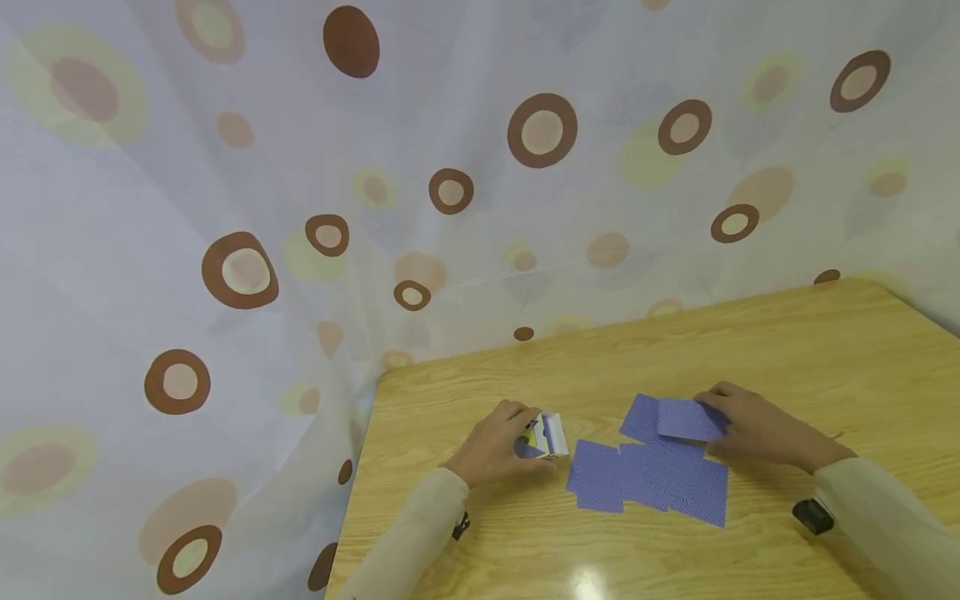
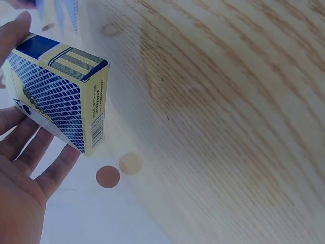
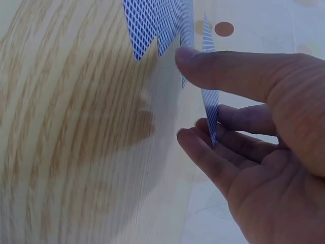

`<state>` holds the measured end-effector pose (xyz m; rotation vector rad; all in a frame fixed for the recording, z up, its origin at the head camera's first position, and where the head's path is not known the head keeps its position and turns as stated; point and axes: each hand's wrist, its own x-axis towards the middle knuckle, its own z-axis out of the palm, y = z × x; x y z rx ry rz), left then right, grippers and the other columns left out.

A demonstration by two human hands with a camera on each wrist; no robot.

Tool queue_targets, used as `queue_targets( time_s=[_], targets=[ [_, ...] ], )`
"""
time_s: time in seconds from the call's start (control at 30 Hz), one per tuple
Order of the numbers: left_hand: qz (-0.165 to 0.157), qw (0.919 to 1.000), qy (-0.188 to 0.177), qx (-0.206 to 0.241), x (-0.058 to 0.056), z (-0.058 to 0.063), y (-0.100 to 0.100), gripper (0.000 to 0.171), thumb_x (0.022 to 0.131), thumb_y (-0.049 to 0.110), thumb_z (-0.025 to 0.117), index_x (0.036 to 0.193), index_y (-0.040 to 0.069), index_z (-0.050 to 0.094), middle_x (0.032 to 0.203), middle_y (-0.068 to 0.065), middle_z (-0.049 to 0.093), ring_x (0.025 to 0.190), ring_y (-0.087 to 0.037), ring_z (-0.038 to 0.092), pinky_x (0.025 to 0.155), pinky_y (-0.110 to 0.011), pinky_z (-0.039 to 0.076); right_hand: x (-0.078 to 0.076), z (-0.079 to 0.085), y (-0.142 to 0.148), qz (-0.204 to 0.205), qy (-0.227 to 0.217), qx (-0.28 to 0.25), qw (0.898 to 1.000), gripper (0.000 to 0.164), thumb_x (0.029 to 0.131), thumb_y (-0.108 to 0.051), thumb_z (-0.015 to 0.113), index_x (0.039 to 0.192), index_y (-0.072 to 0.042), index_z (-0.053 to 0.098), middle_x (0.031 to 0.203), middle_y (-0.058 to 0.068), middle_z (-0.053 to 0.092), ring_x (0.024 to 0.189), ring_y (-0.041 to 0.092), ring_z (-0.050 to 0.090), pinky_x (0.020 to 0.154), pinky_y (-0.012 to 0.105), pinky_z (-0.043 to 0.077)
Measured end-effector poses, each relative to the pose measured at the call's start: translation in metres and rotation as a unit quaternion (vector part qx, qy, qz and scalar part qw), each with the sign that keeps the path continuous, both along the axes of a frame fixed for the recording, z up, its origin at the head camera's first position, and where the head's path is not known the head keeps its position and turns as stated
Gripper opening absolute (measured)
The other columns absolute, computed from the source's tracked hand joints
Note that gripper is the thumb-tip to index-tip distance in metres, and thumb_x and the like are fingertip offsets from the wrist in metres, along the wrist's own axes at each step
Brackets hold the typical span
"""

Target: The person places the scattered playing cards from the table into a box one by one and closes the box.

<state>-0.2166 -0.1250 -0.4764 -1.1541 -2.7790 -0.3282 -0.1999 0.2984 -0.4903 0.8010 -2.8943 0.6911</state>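
Observation:
My left hand grips a playing card box between thumb and fingers. In the head view the box's white flap stands out on the side facing the cards. The box is cream with a blue pattern and a barcode on its narrow side. Several blue-backed playing cards lie overlapping, face down, on the table to its right. At their far right edge my right hand holds one playing card, raised on edge in the wrist view, thumb on one side and fingers on the other.
The wood-grain table reaches back to a white curtain with brown and yellow dots. That curtain also hangs along the left edge. A dark band with a black case sits at the right sleeve.

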Motion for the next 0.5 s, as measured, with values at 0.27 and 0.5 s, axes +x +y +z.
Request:
queue_targets(
  time_s=[0.27, 0.5],
  targets=[
    [0.002, 1.0, -0.005, 0.003, -0.001, -0.001, 0.001, 0.086, 0.084, 0.066, 0.075, 0.148, 0.012, 0.055, 0.134, -0.001, 0.055, 0.114, -0.012, 0.052, 0.088, -0.02, 0.049, 0.0, 0.005, -0.009, 0.01, -0.004, -0.012, 1.0, 0.067, 0.077, -0.018, 0.091, 0.128, 0.015, 0.061, 0.117, 0.026, 0.06, 0.097, 0.033, 0.065, 0.077, 0.044, 0.057],
    [-0.004, 1.0, -0.001, 0.008, -0.002, -0.001, 0.002, 0.086, 0.084, 0.067, 0.074, 0.147, 0.012, 0.055, 0.134, 0.0, 0.055, 0.115, -0.011, 0.052, 0.087, -0.019, 0.049, -0.001, 0.006, -0.017, 0.016, -0.024, -0.014, 1.0, 0.072, 0.079, -0.021, 0.09, 0.132, 0.015, 0.059, 0.121, 0.025, 0.06, 0.101, 0.034, 0.065, 0.08, 0.046, 0.056]
  ],
)
